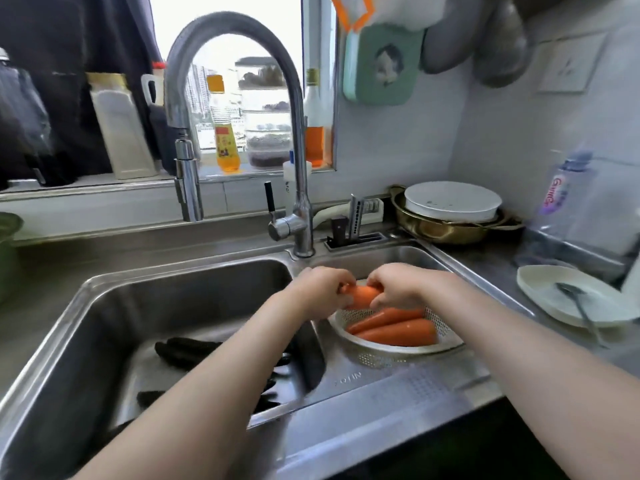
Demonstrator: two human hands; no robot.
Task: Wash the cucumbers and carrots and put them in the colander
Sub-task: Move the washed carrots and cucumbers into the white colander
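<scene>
Progress midway: gripping carrot with left hand and right hand above colander holding two carrots; perhaps cucumbers waiting in sink.

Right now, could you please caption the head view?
Left hand and right hand grip a carrot over the colander holding two more; cucumbers lie in the sink.

Lettering on the sink rim and bottle label is blurred.
</scene>
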